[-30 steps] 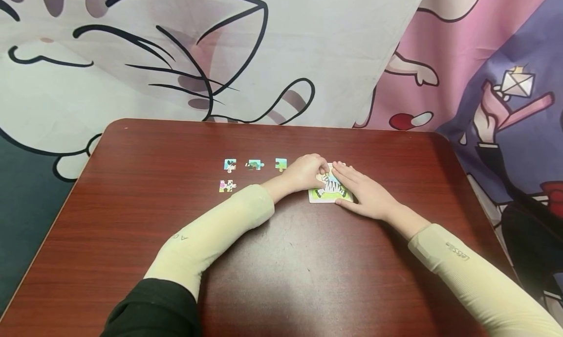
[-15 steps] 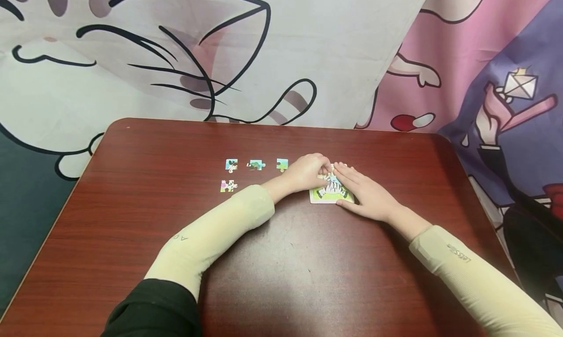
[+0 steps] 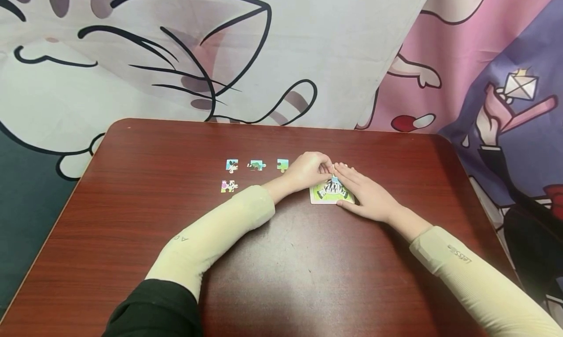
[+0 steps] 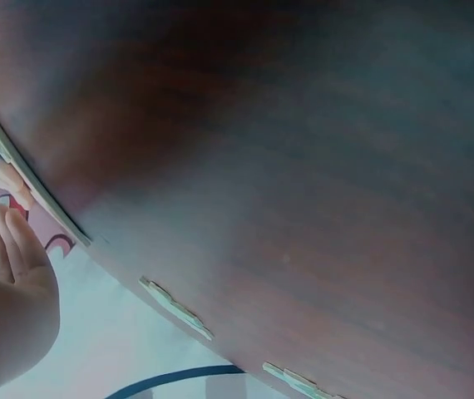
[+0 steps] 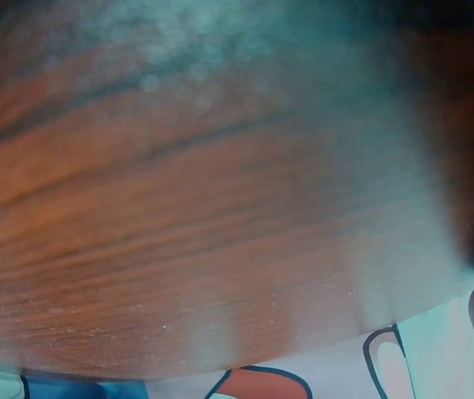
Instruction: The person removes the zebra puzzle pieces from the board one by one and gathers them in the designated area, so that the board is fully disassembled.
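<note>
A small jigsaw puzzle (image 3: 323, 198) with a zebra picture lies on the table under both hands. My left hand (image 3: 306, 170) bends over its upper left part, thumb and fingertips pinching at the zebra; the puzzle piece between them is mostly hidden. Fairly straight fingers of my right hand (image 3: 367, 194) rest along the puzzle's right side, the thumb at its lower edge. Seen from the left wrist, the left hand (image 4: 12, 291) is beside the puzzle's edge (image 4: 33, 179). The right wrist view shows mostly tabletop.
Several loose puzzle pieces lie left of the hands: a zebra-ear piece (image 3: 231, 166), a green-blue piece (image 3: 257, 165) and a corner piece (image 3: 283, 165), with a pink-and-white piece (image 3: 228, 186) below. The brown table (image 3: 264, 258) ends at a cartoon-printed curtain (image 3: 334, 48).
My left thumb and fingertips have shifted slightly up and right over the puzzle, covering more of the zebra. The right hand stays in place on it.
</note>
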A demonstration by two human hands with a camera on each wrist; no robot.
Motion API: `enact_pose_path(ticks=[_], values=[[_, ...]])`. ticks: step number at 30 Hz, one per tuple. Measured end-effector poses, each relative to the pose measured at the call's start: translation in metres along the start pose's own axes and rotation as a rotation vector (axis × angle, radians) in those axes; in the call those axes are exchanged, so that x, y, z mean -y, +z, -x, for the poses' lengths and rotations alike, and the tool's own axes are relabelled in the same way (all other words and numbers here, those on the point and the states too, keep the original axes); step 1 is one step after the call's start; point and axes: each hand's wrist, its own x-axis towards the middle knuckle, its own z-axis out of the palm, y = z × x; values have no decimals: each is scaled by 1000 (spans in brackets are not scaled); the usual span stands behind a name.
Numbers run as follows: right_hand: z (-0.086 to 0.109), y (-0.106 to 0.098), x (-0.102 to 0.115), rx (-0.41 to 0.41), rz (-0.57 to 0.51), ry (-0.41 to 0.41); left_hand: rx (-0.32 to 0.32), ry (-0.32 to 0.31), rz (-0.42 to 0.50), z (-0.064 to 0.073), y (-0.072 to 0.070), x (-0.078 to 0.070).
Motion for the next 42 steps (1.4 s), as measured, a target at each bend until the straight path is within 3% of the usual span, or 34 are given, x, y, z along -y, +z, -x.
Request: enact_pose_path(ticks=[13, 21, 42], values=[[2, 1, 0, 11, -1, -3, -4, -9, 120, 5, 1, 0], [3, 2, 1, 5, -2, -1, -29, -14, 184, 11, -5, 3], [0, 0, 1, 17, 16, 7, -30, -44, 187, 34, -36, 31]])
